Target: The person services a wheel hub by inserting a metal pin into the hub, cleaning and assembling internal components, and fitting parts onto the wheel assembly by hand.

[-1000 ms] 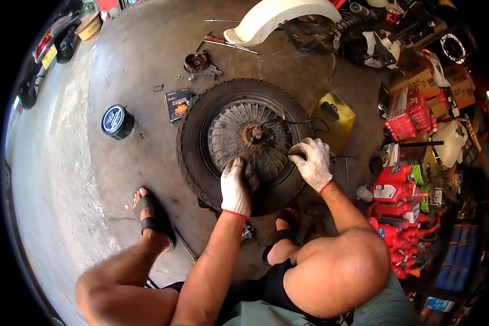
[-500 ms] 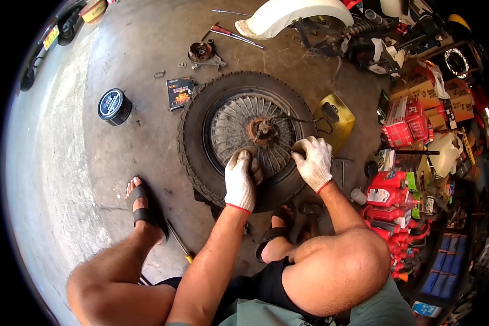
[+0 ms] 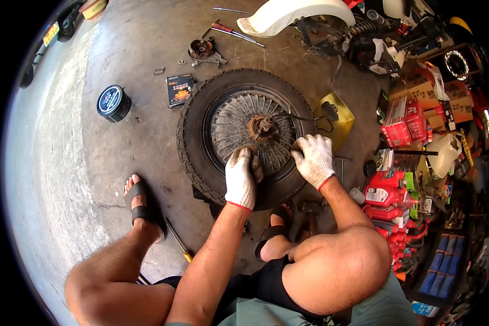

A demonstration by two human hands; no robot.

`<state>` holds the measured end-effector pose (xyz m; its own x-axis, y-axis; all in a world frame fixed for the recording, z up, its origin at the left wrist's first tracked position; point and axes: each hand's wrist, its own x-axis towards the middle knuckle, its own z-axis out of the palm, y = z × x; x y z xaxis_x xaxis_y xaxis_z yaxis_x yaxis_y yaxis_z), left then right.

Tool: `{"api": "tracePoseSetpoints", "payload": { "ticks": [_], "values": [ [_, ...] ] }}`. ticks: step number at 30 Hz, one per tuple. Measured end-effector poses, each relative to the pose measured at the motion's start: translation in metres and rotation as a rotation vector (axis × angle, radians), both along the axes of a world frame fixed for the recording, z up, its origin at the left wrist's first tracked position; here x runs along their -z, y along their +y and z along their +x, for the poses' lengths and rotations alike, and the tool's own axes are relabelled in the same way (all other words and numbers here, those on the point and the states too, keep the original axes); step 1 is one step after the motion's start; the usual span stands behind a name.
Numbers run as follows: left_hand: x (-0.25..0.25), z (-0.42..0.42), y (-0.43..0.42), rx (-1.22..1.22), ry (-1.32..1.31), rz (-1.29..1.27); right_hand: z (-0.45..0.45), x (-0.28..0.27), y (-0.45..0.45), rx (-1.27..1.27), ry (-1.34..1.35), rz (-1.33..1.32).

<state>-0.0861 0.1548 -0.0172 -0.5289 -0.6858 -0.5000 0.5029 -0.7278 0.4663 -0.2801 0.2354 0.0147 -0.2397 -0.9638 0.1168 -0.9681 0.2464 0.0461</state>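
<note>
Wheel: the tyred wheel [image 3: 201, 157] is lying on its side on the concrete floor [image 3: 141, 141] in front of your feet, its ribbed metal hub [image 3: 231, 125] facing up and its rusty axle [image 3: 265, 125] standing at the centre. A black cable [image 3: 293, 116] is running from the axle towards a yellow container [image 3: 343, 120] just beside the tyre.

Hands: you are wearing white knit gloves. Your left hand [image 3: 241, 178] is hovering over or resting on the near part of the hub, fingers curled in; whether it is gripping anything, cannot tell. Your right hand [image 3: 314, 158] is bending its fingers at the tyre's right side, partly closed; contact and contents unclear.

Surroundings: a black tub [image 3: 113, 103] and a small printed box [image 3: 179, 90] are standing left of the wheel; a red-handled screwdriver [image 3: 221, 27] is lying beyond it.
</note>
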Motion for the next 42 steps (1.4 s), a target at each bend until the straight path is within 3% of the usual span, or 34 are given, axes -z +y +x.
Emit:
{"api": "tracePoseSetpoints", "payload": {
  "ticks": [7,8,12,13,14,20,21,26,28,29,31,32,34,36,38,40,42],
  "values": [
    [0.001,0.001,-0.001,-0.003,0.003,0.023,-0.017,0.000,0.008,-0.027,0.062,-0.086],
    [0.003,0.003,-0.002,0.017,0.011,0.007,-0.041,-0.006,0.020,0.113,-0.125,-0.159],
    [0.004,0.001,-0.001,0.013,0.035,-0.007,-0.096,0.016,0.063,0.359,-0.241,-0.240],
    [0.002,0.004,-0.002,0.017,0.031,-0.010,-0.115,0.037,0.085,0.430,-0.307,-0.253],
    [0.001,0.001,0.000,0.029,0.018,-0.015,-0.144,0.080,0.127,0.594,-0.256,-0.051],
    [-0.006,0.002,0.003,0.077,-0.060,-0.096,-0.144,0.178,0.181,0.913,-0.351,0.319],
    [-0.004,0.000,0.003,0.078,-0.054,-0.096,-0.142,0.172,0.176,0.988,-0.394,0.363],
    [-0.012,-0.002,0.008,0.143,-0.153,-0.182,-0.151,0.240,0.185,1.054,-0.351,0.345],
    [-0.009,-0.003,0.009,0.160,-0.181,-0.220,-0.155,0.236,0.188,1.077,-0.315,0.330],
    [-0.012,-0.006,0.013,0.164,-0.237,-0.361,-0.161,0.226,0.191,1.084,-0.334,0.304],
    [-0.010,-0.010,0.022,0.206,-0.221,-0.349,-0.166,0.212,0.200,1.042,-0.343,0.164],
    [-0.015,-0.012,0.024,0.236,-0.189,-0.341,-0.168,0.155,0.198,1.028,-0.426,0.039],
    [-0.007,-0.020,0.032,0.291,-0.190,-0.316,-0.185,0.140,0.212,0.922,-0.442,-0.091],
    [-0.032,-0.033,0.048,0.379,-0.261,-0.426,-0.159,0.033,0.180,0.683,-0.774,-0.342],
    [-0.006,-0.061,0.080,0.390,-0.094,-0.434,-0.129,-0.054,0.144,0.485,-0.590,-0.298],
    [-0.053,-0.068,0.088,0.530,0.058,-0.051,-0.101,-0.109,0.113,0.339,-0.531,-0.250],
    [-0.055,-0.085,0.098,0.485,0.174,0.134,-0.061,-0.156,0.077,0.153,-0.321,-0.088]
  ]
}}
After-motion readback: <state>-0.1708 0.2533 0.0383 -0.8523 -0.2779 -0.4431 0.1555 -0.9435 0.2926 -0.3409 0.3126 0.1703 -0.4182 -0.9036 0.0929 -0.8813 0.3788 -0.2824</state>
